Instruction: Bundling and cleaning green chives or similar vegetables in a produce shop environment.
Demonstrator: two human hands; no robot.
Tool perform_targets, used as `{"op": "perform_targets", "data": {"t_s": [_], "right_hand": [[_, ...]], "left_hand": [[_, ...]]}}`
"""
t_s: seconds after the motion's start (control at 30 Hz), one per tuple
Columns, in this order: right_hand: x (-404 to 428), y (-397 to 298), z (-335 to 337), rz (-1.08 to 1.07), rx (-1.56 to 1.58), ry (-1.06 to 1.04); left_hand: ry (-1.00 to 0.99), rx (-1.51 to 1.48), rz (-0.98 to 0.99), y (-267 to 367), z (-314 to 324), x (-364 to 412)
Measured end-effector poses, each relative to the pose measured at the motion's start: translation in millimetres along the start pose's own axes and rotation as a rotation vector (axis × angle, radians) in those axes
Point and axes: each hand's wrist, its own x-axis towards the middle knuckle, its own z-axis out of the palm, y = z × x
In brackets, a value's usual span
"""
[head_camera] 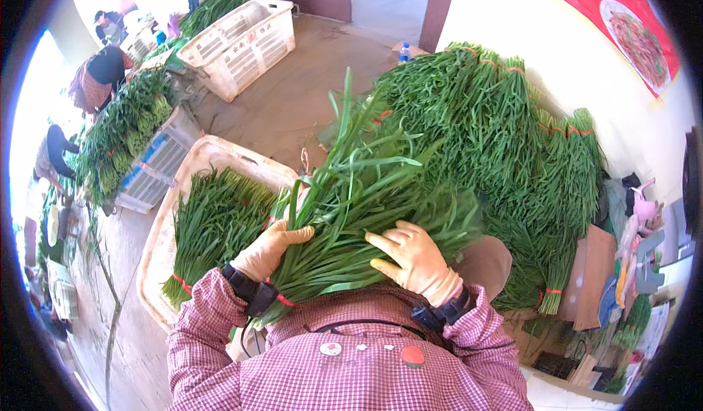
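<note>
A large loose-leaved bunch of garlic chives (351,213) lies across my lap, its leaves fanned forward and to the right. Red bands show near its stem end at the lower left. My left hand (274,249), in a pale rubber glove, grips the bunch from its left side, thumb on top. Resting over the leaves on the right, my gloved right hand (414,260) has its fingers spread and does not close around anything visible. Just left of the bunch stands a pale plastic crate (156,246) with banded chives (219,219) laid inside. Both wrists carry dark straps.
Many banded chive bundles (467,120) are heaped against the right wall. Another loaded crate (159,156) stands at left, with a white crate (247,43) beyond it. Several people work at the far left. Wooden boards (587,279) lean at right, near a doorway-side water bottle (405,53) farther back.
</note>
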Motion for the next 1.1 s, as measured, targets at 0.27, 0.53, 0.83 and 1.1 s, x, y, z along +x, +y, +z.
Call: {"op": "perform_targets", "data": {"t_s": [0.27, 0.53, 0.83, 1.1], "right_hand": [[-27, -12, 9, 0.029, 0.047, 0.018], [-35, 2, 0, 0.029, -0.053, 0.030], [-34, 10, -66, 0.201, -0.128, 0.427], [44, -43, -5, 0.049, 0.090, 0.280]], "left_hand": [[0.029, -0.069, -0.050, -3, -9, 4], [0.007, -0.117, -0.021, -9, -14, 5], [0.111, -0.101, 0.079, -16, -3, 2], [0.143, 0.227, 0.302, -30, -9, 10]]}}
